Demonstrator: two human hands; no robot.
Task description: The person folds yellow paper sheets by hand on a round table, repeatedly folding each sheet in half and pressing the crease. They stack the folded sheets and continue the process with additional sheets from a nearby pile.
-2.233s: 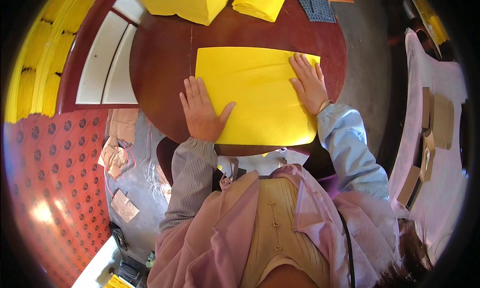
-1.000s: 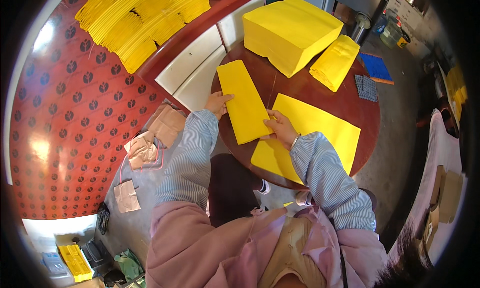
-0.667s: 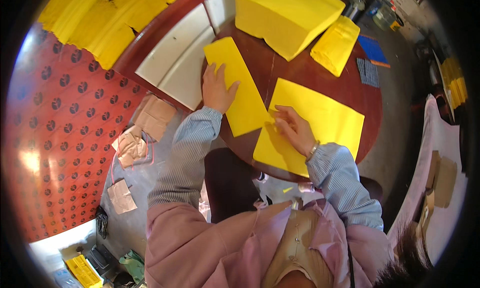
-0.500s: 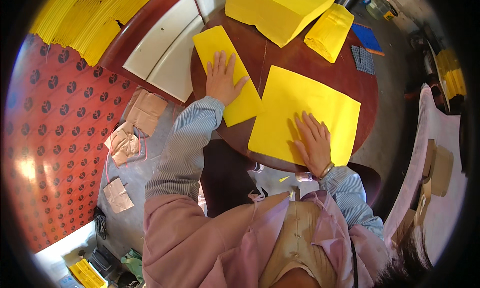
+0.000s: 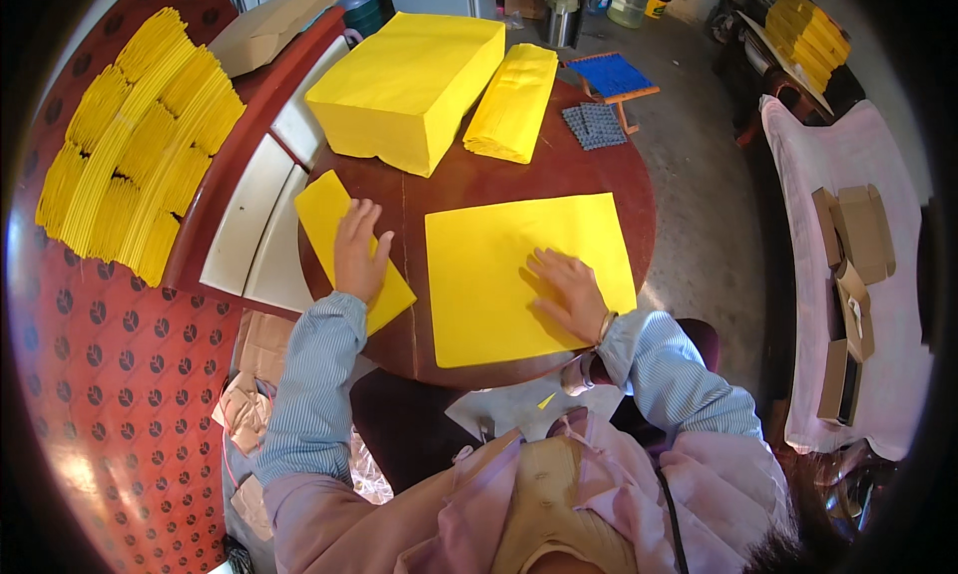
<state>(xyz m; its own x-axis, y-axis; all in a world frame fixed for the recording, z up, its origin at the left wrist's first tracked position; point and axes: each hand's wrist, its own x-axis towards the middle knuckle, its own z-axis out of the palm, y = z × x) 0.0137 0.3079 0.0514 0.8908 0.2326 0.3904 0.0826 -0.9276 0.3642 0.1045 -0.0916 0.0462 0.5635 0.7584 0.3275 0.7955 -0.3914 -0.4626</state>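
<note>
My left hand [image 5: 359,255] rests on a narrow folded strip of yellow paper [image 5: 387,304], its fingers extended and slightly apart. A larger rectangular yellow paper sheet [image 5: 489,265] lies flat just to the right of the strip, on the round dark-red table [image 5: 399,364]. My right hand [image 5: 571,294] lies open over the right half of that sheet, near its lower edge, gripping nothing. A narrow band of tabletop shows between the strip and the sheet.
Behind the sheets stand a large block-shaped yellow stack [image 5: 404,85] and a folded yellow bundle [image 5: 514,100]. Grey egg-tray-like pads [image 5: 594,125] lie at the table's far right, by a blue-topped stool [image 5: 611,75]. Many yellow folded papers [image 5: 140,155] are piled left. Cardboard boxes [image 5: 848,314] lie right.
The whole view has turned, shifting the table left and lower. The folded strip, which met the sheet's edge before, now lies apart from it. Both hands remain on their papers.
</note>
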